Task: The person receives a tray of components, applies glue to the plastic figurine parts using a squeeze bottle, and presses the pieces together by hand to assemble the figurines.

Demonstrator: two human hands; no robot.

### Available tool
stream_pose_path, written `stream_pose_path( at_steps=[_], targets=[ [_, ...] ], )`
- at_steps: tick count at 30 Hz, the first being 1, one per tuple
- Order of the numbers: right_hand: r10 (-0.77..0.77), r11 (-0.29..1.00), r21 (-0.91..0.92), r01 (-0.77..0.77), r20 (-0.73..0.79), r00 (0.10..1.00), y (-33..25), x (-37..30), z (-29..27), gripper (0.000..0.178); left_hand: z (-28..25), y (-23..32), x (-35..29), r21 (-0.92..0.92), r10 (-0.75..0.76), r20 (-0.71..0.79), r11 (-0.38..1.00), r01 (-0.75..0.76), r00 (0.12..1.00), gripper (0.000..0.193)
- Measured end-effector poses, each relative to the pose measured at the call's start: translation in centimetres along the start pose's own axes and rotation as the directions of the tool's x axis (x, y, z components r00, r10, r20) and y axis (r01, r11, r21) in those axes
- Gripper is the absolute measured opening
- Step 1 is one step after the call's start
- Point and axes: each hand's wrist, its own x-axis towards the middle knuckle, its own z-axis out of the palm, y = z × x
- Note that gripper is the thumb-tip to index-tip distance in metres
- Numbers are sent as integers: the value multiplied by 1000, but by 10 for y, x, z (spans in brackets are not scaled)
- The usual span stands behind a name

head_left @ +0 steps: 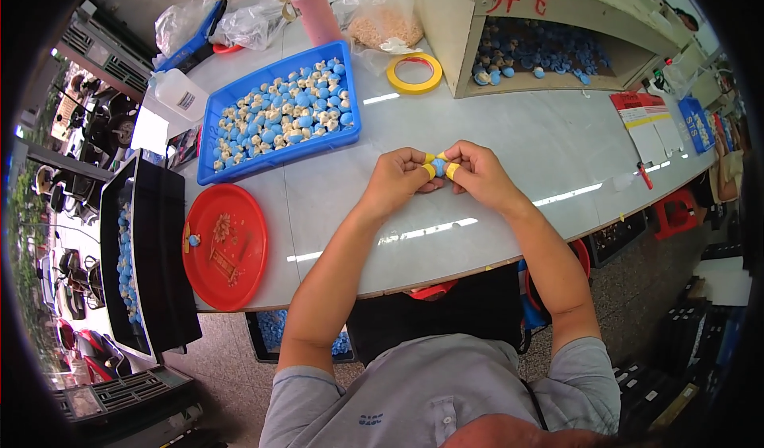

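Observation:
My left hand [395, 182] and my right hand [482, 179] meet above the grey tabletop [509, 130], fingertips almost together. Between them they pinch a small blue rounded piece [438, 166], mostly covered by the fingers. Yellow tape wraps the thumbs and fingertips of both hands. Beyond my left hand stands a blue tray [278, 160], filled with many small blue and cream pieces. A red round plate [248, 237] lies to the left of my left forearm. On its left rim rests one small blue and yellow piece [192, 240].
A black crate [171, 265] with blue pieces stands left. Behind are a white jug [180, 95], a pink bottle [317, 14], a bag of pellets [387, 30] and a yellow tape roll [414, 89]. A wooden box [446, 30] holds blue pieces. A red-handled tool [645, 176] lies right.

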Motion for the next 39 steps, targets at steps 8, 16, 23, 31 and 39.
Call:
stream_pose_path(
  at_steps=[8, 16, 23, 31, 39],
  targets=[
    [-22, 1000, 7, 22, -15, 1000, -2, -1, 2, 10, 2, 3, 0, -7, -15, -5, 1000, 15, 1000, 20],
    [-115, 991, -66, 114, -3, 993, 5, 1, 3, 9, 3, -7, 2, 20, 42, -12, 999, -42, 999, 18],
    [-126, 983, -140, 123, -17, 992, 5, 0, 4, 9, 2, -12, 4, 48, 62, -25, 997, -61, 998, 18],
    [-165, 976, -146, 160, -20, 986, 6, 0, 6, 9, 3, -14, 5, 63, 72, -41, 996, -69, 997, 18],
    [-177, 974, -148, 171, -26, 984, 5, 0, 6, 9, 5, -11, 3, 53, 62, -43, 997, -60, 997, 19]
  ],
)
